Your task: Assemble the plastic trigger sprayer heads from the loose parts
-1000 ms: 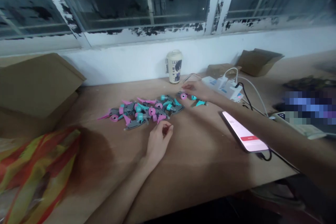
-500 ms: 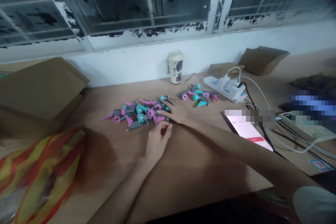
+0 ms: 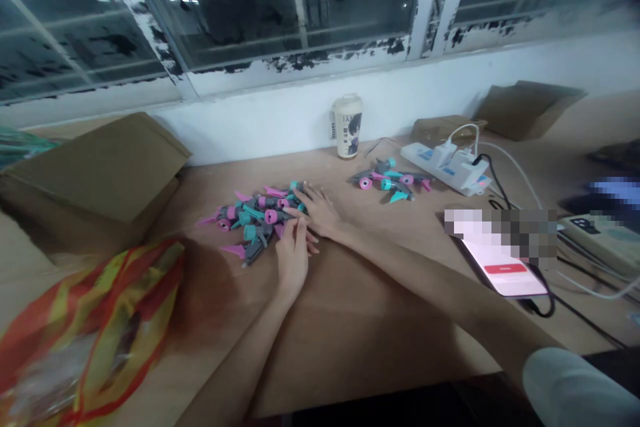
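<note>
A pile of trigger spray heads (image 3: 249, 215), grey with pink and teal collars and levers, lies on the brown table. My right hand (image 3: 320, 210) rests against the pile's right edge, palm down with fingers spread. Just in front of the pile is my left hand (image 3: 293, 255), its fingers loosely bent and apart, near the right hand's fingertips. I see nothing held in either hand. A smaller group of the same spray heads (image 3: 391, 180) lies farther right, apart from both hands.
A paper cup (image 3: 349, 127) stands by the wall. Right of it are a white power strip (image 3: 445, 167) with cables and a lit phone (image 3: 500, 260). Cardboard boxes (image 3: 100, 173) and a red-yellow bag (image 3: 100, 320) occupy the left side.
The view has turned slightly left. My right hand and the pile have shifted left relative to the cup. My left hand's curled fingers have straightened somewhat and moved closer to the pile.
</note>
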Tool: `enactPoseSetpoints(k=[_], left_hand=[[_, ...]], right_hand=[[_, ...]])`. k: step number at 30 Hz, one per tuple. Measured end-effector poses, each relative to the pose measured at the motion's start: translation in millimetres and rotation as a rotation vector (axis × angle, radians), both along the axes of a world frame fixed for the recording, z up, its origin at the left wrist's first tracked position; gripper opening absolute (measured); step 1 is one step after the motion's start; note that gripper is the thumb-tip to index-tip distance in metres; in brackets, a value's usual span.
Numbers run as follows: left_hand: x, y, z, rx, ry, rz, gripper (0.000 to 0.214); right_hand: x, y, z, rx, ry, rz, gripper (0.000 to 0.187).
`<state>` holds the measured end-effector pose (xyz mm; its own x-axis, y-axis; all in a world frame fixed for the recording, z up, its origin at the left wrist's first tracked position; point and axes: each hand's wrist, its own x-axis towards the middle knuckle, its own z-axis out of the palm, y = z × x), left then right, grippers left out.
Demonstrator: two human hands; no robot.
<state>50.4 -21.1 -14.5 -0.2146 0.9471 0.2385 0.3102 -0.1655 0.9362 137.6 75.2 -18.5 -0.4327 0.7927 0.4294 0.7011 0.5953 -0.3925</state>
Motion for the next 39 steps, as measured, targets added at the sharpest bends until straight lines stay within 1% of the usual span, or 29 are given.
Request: enactPoseSetpoints(k=[3, 6, 10, 13, 15, 17, 18, 20, 22, 25, 27, 29, 31, 33, 36, 37, 39], left_hand=[[6, -5, 3.7, -0.005, 0.006, -0.047, 0.035], [12, -8, 7.3, -0.039, -0.058, -0.097, 0.036], [20, -14, 9.8, -0.121, -0.177, -0.195, 0.038], [24, -19, 10.6, -0.174, -0.243, -0.255, 0.038], [26, -21, 10.9, -0.185, -0.252, -0.283, 0.039], [27, -23, 10.6, -0.178, -0.223, -0.294, 0.039], [28, -23, 10.2, -0.169, -0.199, -0.297, 0.038], [28, -23, 8.9, -0.145, -0.149, -0.304, 0.036], [28, -24, 7.1, -0.129, -0.114, -0.311, 0.034], [28, -24, 4.7, -0.116, -0.094, -0.307, 0.032], [28, -24, 3.8, -0.106, -0.089, -0.301, 0.031], [28, -24, 3.5, -0.099, -0.081, -0.297, 0.031], [28, -25, 3.5, -0.097, -0.067, -0.295, 0.031], [28, -25, 3.6, -0.097, -0.05, -0.296, 0.031], [28, -25, 3.5, -0.093, -0.029, -0.296, 0.031], [28, -25, 3.3, -0.091, -0.023, -0.296, 0.031], [29, -24, 3.2, -0.085, -0.014, -0.291, 0.031]], right_hand=[[20, 0, 5.1, 0.086, 0.03, 0.04, 0.057], [52, 4, 14.2, 0.16, -0.033, -0.021, 0.05], [105, 23, 26.0, 0.139, -0.125, -0.152, 0.039], [142, 40, 29.5, 0.102, -0.218, -0.222, 0.034], [159, 48, 28.7, 0.083, -0.296, -0.222, 0.038], [168, 54, 26.2, 0.077, -0.37, -0.189, 0.047], [170, 56, 24.9, 0.08, -0.402, -0.166, 0.05], [170, 60, 23.1, 0.099, -0.456, -0.119, 0.049], [165, 64, 23.6, 0.124, -0.498, -0.074, 0.043], [156, 66, 28.6, 0.155, -0.545, -0.022, 0.029], [149, 62, 32.7, 0.172, -0.564, -0.013, 0.023], [142, 55, 35.3, 0.19, -0.568, -0.03, 0.023], [137, 46, 35.4, 0.209, -0.553, -0.086, 0.021], [134, 39, 32.8, 0.222, -0.52, -0.205, 0.023], [133, 33, 25.1, 0.225, -0.46, -0.438, 0.041], [132, 33, 21.9, 0.222, -0.446, -0.494, 0.046], [131, 33, 15.5, 0.213, -0.426, -0.548, 0.05]])
